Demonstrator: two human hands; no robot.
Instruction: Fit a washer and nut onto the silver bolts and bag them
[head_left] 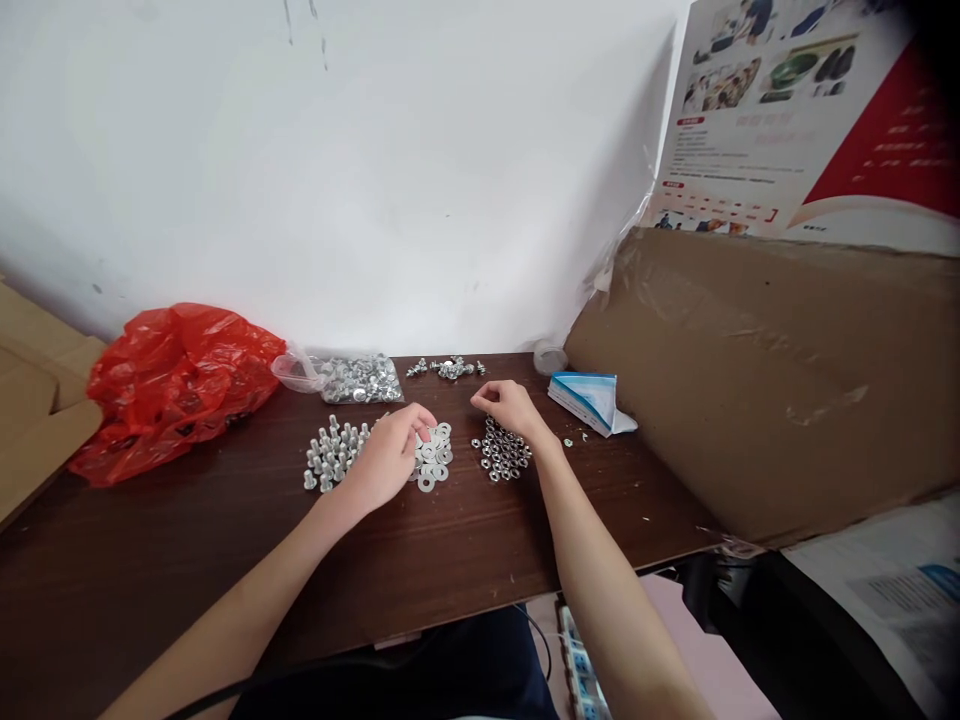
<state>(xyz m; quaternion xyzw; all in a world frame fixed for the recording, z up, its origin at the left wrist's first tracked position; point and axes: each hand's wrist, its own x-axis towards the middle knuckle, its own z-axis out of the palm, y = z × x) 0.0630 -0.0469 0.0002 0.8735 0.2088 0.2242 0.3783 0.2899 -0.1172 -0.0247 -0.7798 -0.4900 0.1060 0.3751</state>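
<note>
My left hand is over the table between a group of upright silver bolts and a pile of flat washers, covering part of both. Its fingers are curled in, and whatever they may hold is hidden. Above the far edge of a cluster of hex nuts is my right hand, thumb and forefinger pinched together. Anything between those fingertips is too small to make out. Behind the hands lies a small heap of bolts with parts fitted on them.
A clear bag of metal parts lies by the wall, beside a red plastic bag. A blue and white packet and a clear round lid are at the right. Cardboard borders the table's right side.
</note>
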